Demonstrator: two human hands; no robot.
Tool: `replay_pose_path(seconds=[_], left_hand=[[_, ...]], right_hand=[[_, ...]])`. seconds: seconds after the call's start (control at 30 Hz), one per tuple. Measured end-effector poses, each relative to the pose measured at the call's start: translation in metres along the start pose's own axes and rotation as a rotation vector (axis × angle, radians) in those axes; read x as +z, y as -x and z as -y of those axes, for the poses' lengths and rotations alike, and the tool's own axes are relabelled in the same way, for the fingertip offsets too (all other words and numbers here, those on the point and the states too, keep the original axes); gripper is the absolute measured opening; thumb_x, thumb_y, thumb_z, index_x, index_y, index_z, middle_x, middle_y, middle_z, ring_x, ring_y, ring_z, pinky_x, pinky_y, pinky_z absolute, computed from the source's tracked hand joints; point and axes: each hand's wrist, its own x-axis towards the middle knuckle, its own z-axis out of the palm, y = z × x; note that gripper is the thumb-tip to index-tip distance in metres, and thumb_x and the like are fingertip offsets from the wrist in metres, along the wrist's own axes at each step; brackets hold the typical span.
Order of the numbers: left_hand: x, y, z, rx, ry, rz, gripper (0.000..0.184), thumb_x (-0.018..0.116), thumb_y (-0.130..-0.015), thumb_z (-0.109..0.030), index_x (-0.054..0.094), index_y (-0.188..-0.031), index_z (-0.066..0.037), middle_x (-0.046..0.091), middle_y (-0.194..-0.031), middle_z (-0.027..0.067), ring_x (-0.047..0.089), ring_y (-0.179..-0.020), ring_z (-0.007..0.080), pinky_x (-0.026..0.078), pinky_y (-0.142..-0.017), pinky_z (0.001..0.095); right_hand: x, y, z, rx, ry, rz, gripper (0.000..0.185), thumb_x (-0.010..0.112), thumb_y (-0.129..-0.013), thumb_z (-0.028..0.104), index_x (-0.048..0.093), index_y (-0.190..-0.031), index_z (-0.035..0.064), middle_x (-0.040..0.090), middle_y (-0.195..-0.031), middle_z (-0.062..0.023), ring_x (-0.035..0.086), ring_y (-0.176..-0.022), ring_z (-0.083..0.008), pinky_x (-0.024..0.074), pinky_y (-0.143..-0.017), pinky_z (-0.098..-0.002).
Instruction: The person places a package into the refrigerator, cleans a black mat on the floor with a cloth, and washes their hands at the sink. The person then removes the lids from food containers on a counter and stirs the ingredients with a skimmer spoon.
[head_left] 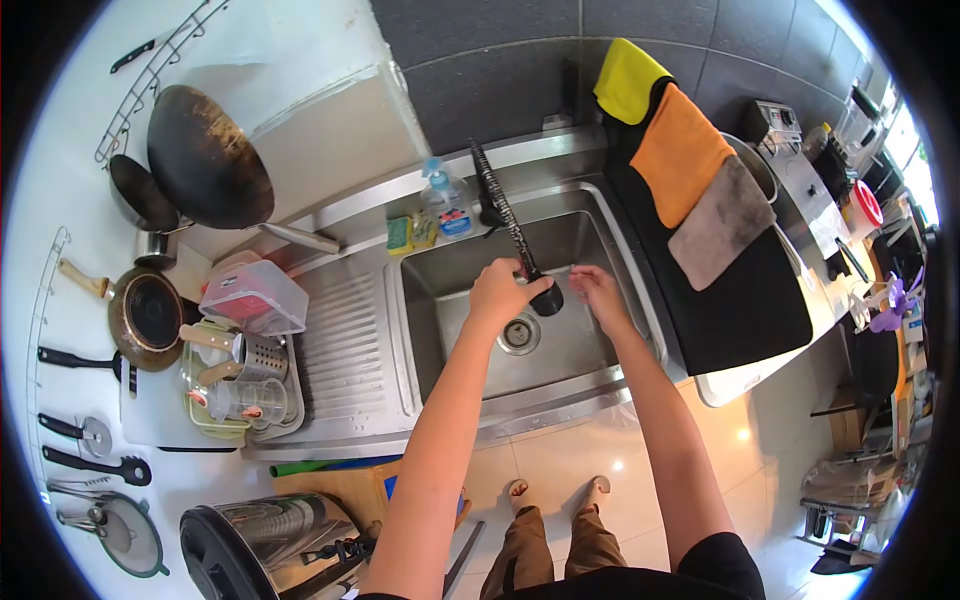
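A black kitchen faucet (510, 218) with a coiled neck reaches over the steel sink (470, 375). My left hand (503, 292) is closed around its neck, just above the black spray head (547, 299). My right hand (598, 294) hovers over the basin to the right of the spray head, apart from it, with loosely bent fingers and nothing seen in them. Beneath the hands lies the round drain (519, 334). Whether water runs from the spray head cannot be made out.
Behind the sink's left corner stand a soap bottle (449, 205) and sponges (411, 234). Left of the ribbed drainboard (345, 340) is a dish rack (270, 415). Cloths (683, 155) hang over a black mat (735, 325) at right. Pans (210, 160) hang on the left wall.
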Motion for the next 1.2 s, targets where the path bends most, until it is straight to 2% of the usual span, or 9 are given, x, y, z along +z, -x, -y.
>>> replay_pose_path(seconds=[0.07,0.2,0.47,0.57,0.73,0.87,1.0,1.13,1.2], left_hand=[[-0.019,0.012,0.003,0.086,-0.231,-0.064,0.038,0.068,-0.060,-0.035,0.059,-0.075,-0.002,0.059,-0.066,0.0116,0.060,-0.063,0.0236,0.045,-0.058,0.0308],[-0.050,0.023,0.018,-0.064,-0.288,-0.019,0.039,0.067,-0.060,-0.039,0.059,-0.077,-0.005,0.060,-0.070,0.0111,0.058,-0.070,0.0265,0.044,-0.063,0.0337],[-0.046,0.018,0.052,0.001,-0.228,-0.164,0.040,0.067,-0.060,-0.039,0.057,-0.079,-0.005,0.059,-0.066,0.0116,0.058,-0.067,0.0276,0.045,-0.059,0.0347],[-0.036,0.013,0.058,0.029,-0.214,-0.202,0.038,0.067,-0.061,-0.036,0.057,-0.080,-0.004,0.058,-0.065,0.0126,0.058,-0.066,0.0277,0.045,-0.059,0.0348],[-0.010,0.003,0.063,0.110,-0.125,-0.307,0.037,0.069,-0.061,-0.030,0.056,-0.081,-0.001,0.056,-0.063,0.0144,0.057,-0.061,0.0250,0.045,-0.058,0.0320],[0.015,-0.004,0.066,0.091,0.046,-0.364,0.036,0.072,-0.059,-0.022,0.056,-0.082,0.000,0.056,-0.061,0.0116,0.056,-0.058,0.0184,0.045,-0.055,0.0279],[0.019,0.014,0.068,0.201,0.581,-0.394,0.027,0.074,-0.057,-0.015,0.055,-0.071,-0.001,0.055,-0.060,0.0063,0.054,-0.058,0.0122,0.043,-0.054,0.0239],[0.042,0.046,0.136,0.120,0.370,-0.226,0.031,0.073,-0.057,-0.009,0.045,-0.070,-0.005,0.053,-0.070,0.0041,0.053,-0.063,0.0106,0.044,-0.057,0.0225],[0.049,0.055,0.161,0.097,0.252,-0.074,0.036,0.072,-0.056,-0.009,0.047,-0.081,-0.006,0.053,-0.082,0.0087,0.054,-0.073,0.0140,0.044,-0.064,0.0257]], right_hand=[[0.032,-0.015,0.003,0.045,-0.062,0.050,0.021,0.047,-0.080,0.021,0.054,-0.095,0.0085,0.057,-0.087,-0.0024,0.054,-0.074,-0.0108,0.0416,-0.064,-0.0248],[0.094,-0.044,0.013,0.163,-0.157,0.143,0.027,0.051,-0.077,0.022,0.052,-0.099,0.0070,0.056,-0.092,-0.0044,0.052,-0.082,-0.0130,0.0425,-0.065,-0.0282],[0.151,-0.098,0.001,0.257,-0.398,0.173,0.035,0.056,-0.072,0.016,0.045,-0.100,-0.0024,0.050,-0.097,-0.0126,0.046,-0.094,-0.0206,0.0428,-0.074,-0.0359],[0.138,-0.107,0.007,0.342,-1.001,0.209,0.035,0.054,-0.071,0.013,0.043,-0.100,-0.0046,0.050,-0.095,-0.0143,0.047,-0.093,-0.0223,0.0418,-0.077,-0.0367],[0.120,-0.117,0.042,0.261,-1.323,0.033,0.023,0.053,-0.071,0.010,0.048,-0.088,-0.0037,0.051,-0.087,-0.0159,0.048,-0.089,-0.0232,0.0415,-0.077,-0.0344],[0.135,-0.102,0.048,-0.031,-0.795,0.029,0.010,0.053,-0.071,0.009,0.049,-0.071,-0.0005,0.053,-0.073,-0.0117,0.051,-0.078,-0.0216,0.0419,-0.075,-0.0293],[0.091,-0.052,0.015,-0.385,0.419,-0.172,0.006,0.057,-0.064,0.009,0.053,-0.063,0.0041,0.054,-0.058,-0.0074,0.053,-0.053,-0.0180,0.0409,-0.050,-0.0299],[0.052,0.003,-0.040,-0.338,0.603,-0.211,0.013,0.053,-0.055,0.003,0.045,-0.045,0.0040,0.049,-0.045,-0.0092,0.049,-0.042,-0.0215,0.0356,-0.041,-0.0318],[0.031,0.015,-0.051,-0.004,0.723,0.116,0.016,0.061,-0.056,0.009,0.059,-0.072,0.0073,0.059,-0.075,-0.0164,0.058,-0.070,-0.0234,0.0439,-0.059,-0.0319]])
